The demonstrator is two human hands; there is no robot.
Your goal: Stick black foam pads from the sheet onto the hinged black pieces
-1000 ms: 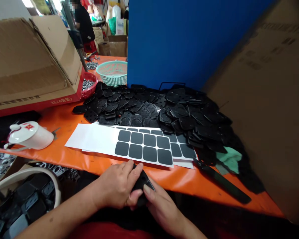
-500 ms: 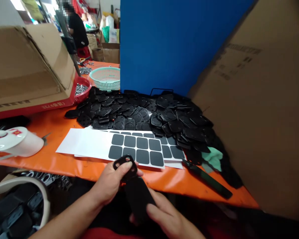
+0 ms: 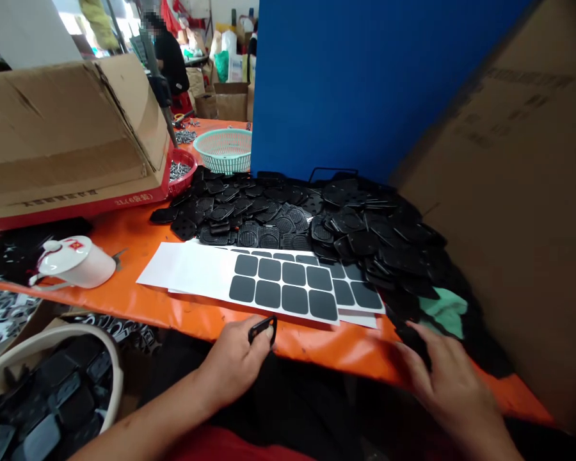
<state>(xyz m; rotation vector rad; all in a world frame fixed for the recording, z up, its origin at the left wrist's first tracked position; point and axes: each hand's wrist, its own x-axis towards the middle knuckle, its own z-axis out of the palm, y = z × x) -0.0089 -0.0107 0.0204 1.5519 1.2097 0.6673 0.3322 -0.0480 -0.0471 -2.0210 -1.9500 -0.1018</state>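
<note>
My left hand (image 3: 237, 355), closed in front of the table edge, pinches a small black plastic piece (image 3: 263, 328) with holes, seen nearly edge-on. At the right edge of the table my right hand (image 3: 444, 378) reaches over a dark long-handled tool (image 3: 420, 346). Its thumb and fingers are apart on either side of the handle; the thumb is blurred, and whether they press on the tool is hard to see. Between and beyond the hands lie white sheets (image 3: 187, 269) with rounded black square stickers (image 3: 294, 274).
A heap of black plastic pieces (image 3: 288, 221) spreads behind the sheets. Around it are a green cloth (image 3: 444, 312), a white lidded mug (image 3: 79, 262), a blue panel (image 3: 365, 83) and cardboard (image 3: 518, 211). A bucket (image 3: 118, 378) of black parts stands lower left. Someone sits (image 3: 170, 61) far back.
My right hand has left the flat black piece it held and moved right to the dark tool. My left hand keeps its black piece, now turned edge-on. The view has shifted left.
</note>
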